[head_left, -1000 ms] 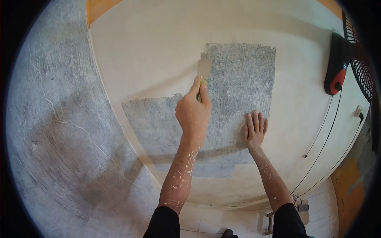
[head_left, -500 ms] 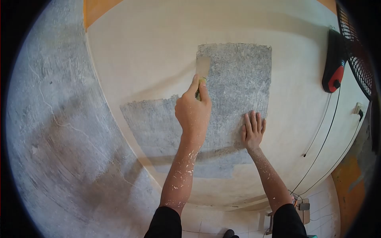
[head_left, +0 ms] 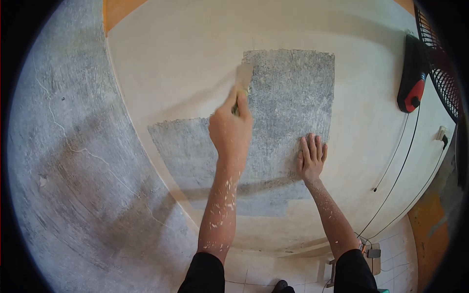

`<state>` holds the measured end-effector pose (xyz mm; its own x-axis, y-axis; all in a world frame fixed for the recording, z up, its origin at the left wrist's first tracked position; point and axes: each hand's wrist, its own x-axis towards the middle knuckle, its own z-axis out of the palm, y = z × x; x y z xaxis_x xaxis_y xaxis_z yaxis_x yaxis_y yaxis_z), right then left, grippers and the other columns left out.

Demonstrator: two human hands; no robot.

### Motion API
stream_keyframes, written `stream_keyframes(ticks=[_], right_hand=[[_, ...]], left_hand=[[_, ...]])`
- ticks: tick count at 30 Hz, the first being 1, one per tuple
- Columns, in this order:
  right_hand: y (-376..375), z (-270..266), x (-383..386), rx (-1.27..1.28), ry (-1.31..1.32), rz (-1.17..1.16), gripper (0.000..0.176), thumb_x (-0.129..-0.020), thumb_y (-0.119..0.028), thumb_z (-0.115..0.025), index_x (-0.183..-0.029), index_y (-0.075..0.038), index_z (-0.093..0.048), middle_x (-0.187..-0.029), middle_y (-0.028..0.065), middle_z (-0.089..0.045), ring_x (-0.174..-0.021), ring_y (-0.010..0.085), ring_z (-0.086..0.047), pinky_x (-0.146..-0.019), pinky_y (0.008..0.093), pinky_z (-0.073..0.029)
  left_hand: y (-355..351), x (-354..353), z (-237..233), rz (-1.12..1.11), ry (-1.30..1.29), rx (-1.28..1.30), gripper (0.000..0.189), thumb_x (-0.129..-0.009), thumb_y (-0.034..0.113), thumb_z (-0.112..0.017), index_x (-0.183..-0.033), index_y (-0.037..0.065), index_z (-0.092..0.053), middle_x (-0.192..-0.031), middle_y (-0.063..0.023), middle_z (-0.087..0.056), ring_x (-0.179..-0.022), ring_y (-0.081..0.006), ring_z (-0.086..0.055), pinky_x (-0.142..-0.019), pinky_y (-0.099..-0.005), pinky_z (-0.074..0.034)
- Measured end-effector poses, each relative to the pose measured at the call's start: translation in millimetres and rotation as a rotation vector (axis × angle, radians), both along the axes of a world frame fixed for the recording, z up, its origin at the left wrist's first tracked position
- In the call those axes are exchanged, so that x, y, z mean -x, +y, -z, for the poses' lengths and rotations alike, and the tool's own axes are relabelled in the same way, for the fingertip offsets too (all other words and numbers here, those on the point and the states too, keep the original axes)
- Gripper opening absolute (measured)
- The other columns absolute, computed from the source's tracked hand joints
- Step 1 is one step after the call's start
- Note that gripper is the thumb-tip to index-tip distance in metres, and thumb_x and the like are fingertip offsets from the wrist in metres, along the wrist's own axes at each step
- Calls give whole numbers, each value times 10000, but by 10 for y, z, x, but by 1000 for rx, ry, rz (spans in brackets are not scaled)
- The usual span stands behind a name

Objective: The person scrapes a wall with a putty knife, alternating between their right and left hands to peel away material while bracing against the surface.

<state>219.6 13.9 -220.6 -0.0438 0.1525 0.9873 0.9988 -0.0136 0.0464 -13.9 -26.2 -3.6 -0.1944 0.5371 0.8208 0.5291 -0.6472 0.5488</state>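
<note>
My left hand [head_left: 230,124] is closed around the handle of a scraper, a putty knife with a wide flat blade [head_left: 245,75]. The blade lies against the wall at the upper left edge of a bare grey patch [head_left: 293,93], where cream paint [head_left: 190,73] meets it. My fingers hide most of the handle. Lower on the same patch, near its right edge, my right hand [head_left: 311,156] rests flat with fingers stretched out. Pale paint flakes cling to both forearms.
A fan with a black and red base [head_left: 413,78] hangs on the wall at right, with cords below. A plug sits in a socket [head_left: 441,134]. At left is a grey, cracked wall [head_left: 63,195]. A small stool-like object [head_left: 373,259] stands on the tiled floor.
My left hand and the scraper have shifted slightly left and up, bringing the blade over the cream paint edge. The right hand stays at the same spot on the wall.
</note>
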Motion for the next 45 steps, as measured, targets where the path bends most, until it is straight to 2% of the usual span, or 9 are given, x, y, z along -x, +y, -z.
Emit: stream_keyframes(ticks=[2, 8, 11, 14, 20, 26, 32, 40, 45], right_hand=[[40, 15, -5, -19, -9, 16, 441, -995, -258, -400, -1393, -112, -520, -1498, 117, -421, -1437, 296, -296, -1187, 482, -105], [25, 2, 12, -15, 4, 4, 431, -996, -246, -406, -1389, -114, -524, -1492, 118, -430, -1435, 298, -302, -1186, 481, -105], [37, 15, 5, -11, 21, 2, 448, -978, -259, -440, -1408, -158, -510, -1494, 86, -434, -1422, 278, -331, -1184, 483, -119], [44, 23, -19, -13, 16, 5, 449, -976, -256, -443, -1409, -159, -510, -1493, 85, -436, -1426, 276, -323, -1187, 484, -112], [0, 10, 24, -5, 30, -10, 454, -971, -254, -443, -1411, -163, -509, -1494, 76, -436, -1428, 262, -323, -1190, 472, -106], [44, -15, -37, -19, 30, -22, 451, -974, -252, -438, -1412, -171, -509, -1494, 60, -440, -1429, 254, -323, -1192, 467, -106], [35, 34, -4, -18, 39, -27, 454, -971, -250, -436, -1414, -176, -508, -1490, 57, -445, -1427, 254, -326, -1192, 465, -109], [31, 24, -9, -20, 46, -52, 455, -975, -256, -423, -1415, -176, -506, -1490, 65, -444, -1423, 259, -332, -1188, 476, -108], [36, 30, -15, -18, 26, -22, 453, -983, -275, -404, -1413, -173, -509, -1492, 67, -441, -1424, 260, -331, -1187, 476, -112]], left_hand=[[39, -59, 120, -76, 45, -41, 335, -979, 266, -535, -1205, 56, -667, -970, -193, -716, -955, -312, -697, -822, -359, -536], [38, -36, 158, -69, 63, -102, 333, -958, 258, -549, -1200, 64, -672, -789, -206, -703, -745, -330, -706, -650, -379, -556], [112, -112, 45, -3, 1, -88, 351, -970, 288, -555, -1213, 58, -662, -1000, -193, -711, -967, -326, -689, -832, -381, -530], [-21, -63, -339, 4, 30, 101, 363, -972, 294, -545, -1234, 66, -650, -997, -202, -708, -946, -331, -692, -813, -384, -536], [-28, -87, 312, -26, 67, 56, 386, -979, 318, -514, -1242, 66, -643, -902, -206, -710, -872, -358, -694, -743, -394, -549], [-114, -75, -293, -75, 75, 95, 375, -976, 329, -533, -1248, 96, -647, -894, -189, -714, -850, -355, -695, -729, -381, -540], [-127, 1, 894, -44, 68, 173, 353, -978, 302, -549, -1252, 103, -645, -855, -179, -711, -791, -313, -705, -684, -357, -533], [-145, -84, 287, -145, 132, 61, 337, -973, 259, -565, -1261, 101, -641, -823, -161, -718, -722, -282, -715, -621, -334, -526], [-157, -58, 680, -90, 104, 196, 347, -973, 282, -549, -1250, 98, -646, -850, -189, -711, -774, -314, -710, -659, -363, -538]])
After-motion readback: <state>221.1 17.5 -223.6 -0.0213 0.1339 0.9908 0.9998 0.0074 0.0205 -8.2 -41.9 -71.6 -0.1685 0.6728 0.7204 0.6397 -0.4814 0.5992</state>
